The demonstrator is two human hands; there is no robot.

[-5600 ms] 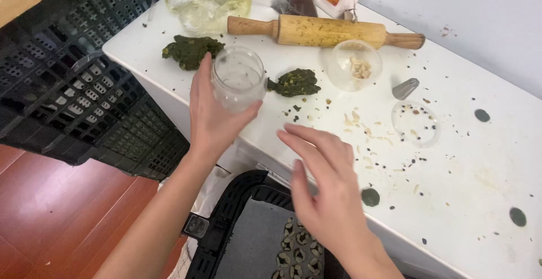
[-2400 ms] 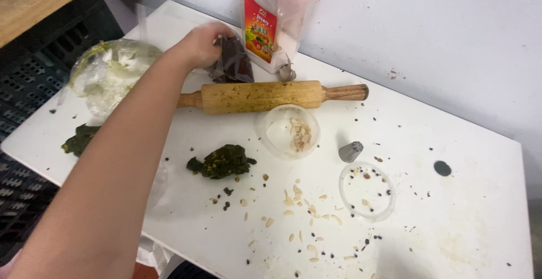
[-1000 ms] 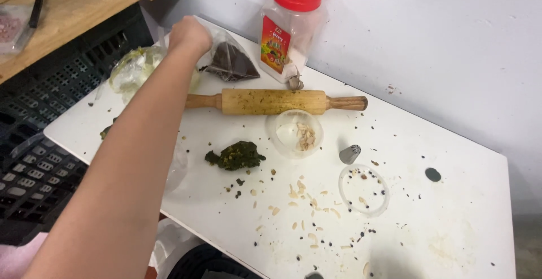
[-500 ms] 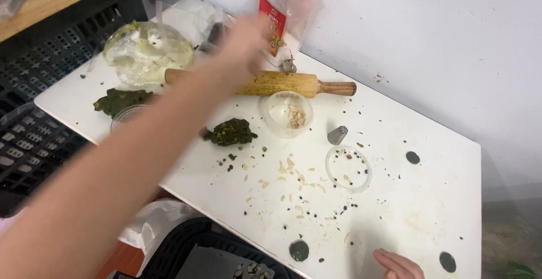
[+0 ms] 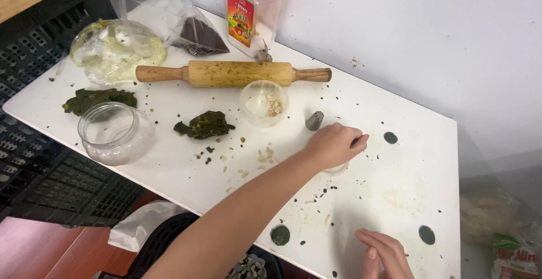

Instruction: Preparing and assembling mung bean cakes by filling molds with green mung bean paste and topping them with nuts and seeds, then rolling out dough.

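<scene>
The rolling pin (image 5: 232, 74) was bare, matt wood with specks stuck to its barrel, and it lay on a white table (image 5: 395, 177) whose smooth painted-looking top was dulled by crumbs and smears. The empty jar (image 5: 114, 133) and the small round cup (image 5: 263, 103) were clear, glossy plastic, as were the thin crinkled bags (image 5: 116, 50) and the tall red-capped container (image 5: 255, 9), while the little cone nozzle (image 5: 314, 121) shone like metal. The green lumps (image 5: 204, 125) looked moist and rough, and the left hand (image 5: 333, 143) covered a clear ring-shaped lid (image 5: 337, 169).
</scene>
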